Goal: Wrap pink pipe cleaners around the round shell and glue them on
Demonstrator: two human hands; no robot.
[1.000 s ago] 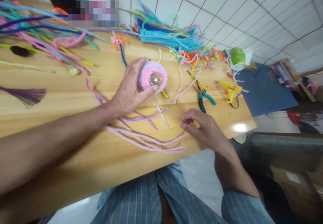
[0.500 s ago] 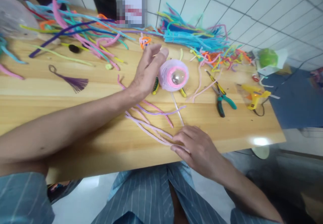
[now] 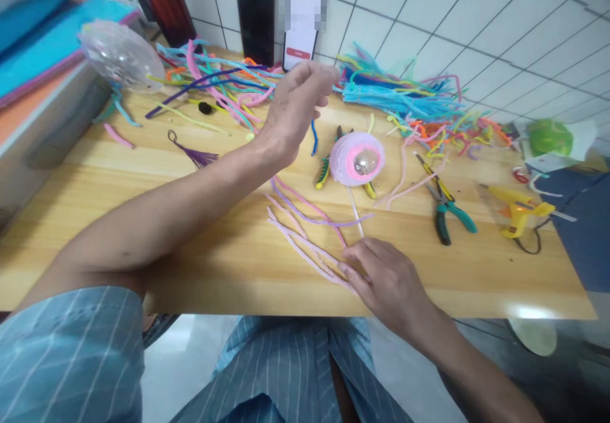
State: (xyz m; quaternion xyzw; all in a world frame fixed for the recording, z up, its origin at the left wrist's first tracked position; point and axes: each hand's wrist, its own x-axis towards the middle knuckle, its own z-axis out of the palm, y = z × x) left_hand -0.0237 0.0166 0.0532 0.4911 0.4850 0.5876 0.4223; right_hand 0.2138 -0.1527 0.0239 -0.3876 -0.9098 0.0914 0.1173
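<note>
My left hand (image 3: pixel 300 108) reaches over the back of the table with its fingers curled together. What lies in them, if anything, is hidden. Just below that hand, the end of a blue pipe cleaner (image 3: pixel 314 138) shows. Low over the front of the table, my right hand (image 3: pixel 388 280) is closed at the tips of several pale pink pipe cleaners (image 3: pixel 298 243). Behind those lie a purple pipe cleaner (image 3: pixel 312 221) and a darker pink one (image 3: pixel 305 197). A clear ball ringed with lilac and pink pipe cleaner (image 3: pixel 357 159) rests on yellow-handled pliers (image 3: pixel 323 172).
Piled pipe cleaners line the wall, including a blue bundle (image 3: pixel 400 99). A phone (image 3: pixel 300 45) leans there. To the right lie teal-handled pliers (image 3: pixel 443 210), a yellow cutter (image 3: pixel 433 175) and a yellow glue gun (image 3: pixel 517 210). A purple tassel (image 3: pixel 197 154) lies left.
The view has shifted left, so things sit farther right and more of the left side shows. My left hand has moved back, away from the ball, its fingers more curled. My right hand stays by the pipe cleaners.
</note>
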